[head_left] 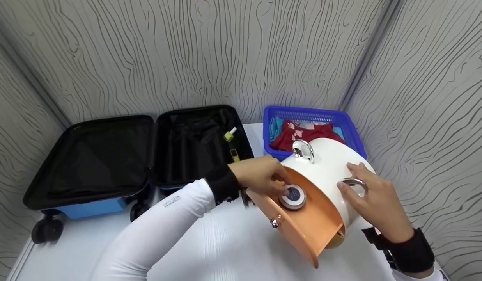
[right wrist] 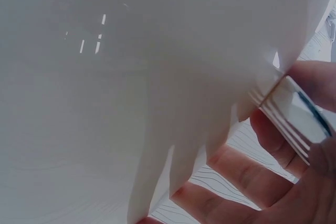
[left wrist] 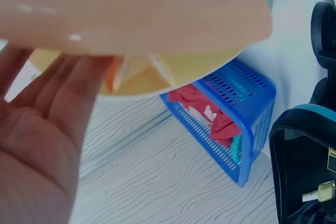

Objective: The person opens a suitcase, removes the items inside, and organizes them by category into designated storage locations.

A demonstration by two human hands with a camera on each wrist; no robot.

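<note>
A white rounded case [head_left: 323, 164] tilts above the white surface, its orange drawer [head_left: 307, 218] pulled out on the near left side. In the drawer lies a small round jar [head_left: 296, 203] with a dark label on its lid. My left hand [head_left: 266, 173] reaches in over the drawer's edge, fingers bent at the jar's rim. In the left wrist view, the drawer front hides those fingertips. My right hand [head_left: 375, 199] grips a shiny silver knob [right wrist: 294, 114] on the case's right side, thumb and forefinger on either side. Its other fingers [right wrist: 252, 174] lie along the white shell.
An open suitcase [head_left: 108, 156] stands at left, holding a small yellow-green bottle [head_left: 229, 135] and a small yellow item [head_left: 234, 155]. Behind the case is a blue basket [head_left: 268, 128] with red and teal cloth. Patterned walls [head_left: 225, 50] enclose the back and sides.
</note>
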